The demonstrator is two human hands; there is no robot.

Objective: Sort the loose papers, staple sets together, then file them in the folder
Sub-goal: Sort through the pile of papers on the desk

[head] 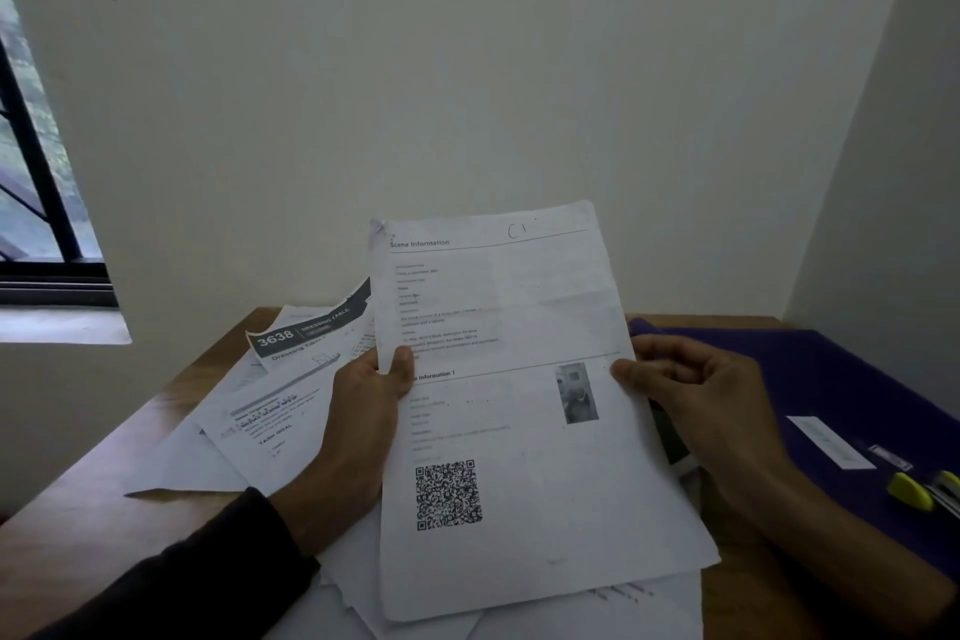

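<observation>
A printed sheet (524, 411) headed "Scene Information", with a QR code and a small photo, is held up over the desk. My left hand (363, 411) pinches its left edge, thumb on the front. My right hand (696, 395) grips its right edge with curled fingers. Several loose papers (270, 411) lie spread on the wooden desk (78, 525) under and to the left of it, one with a dark "3638" banner (291, 335). A purple folder (831, 379) lies flat at the right. On it sits a yellow stapler (919, 491).
The desk stands in a corner, with a white wall behind and another at the right. A barred window (36, 203) is at the far left. A small white label (831, 442) lies on the folder. More sheets (623, 603) stick out near the desk's front edge.
</observation>
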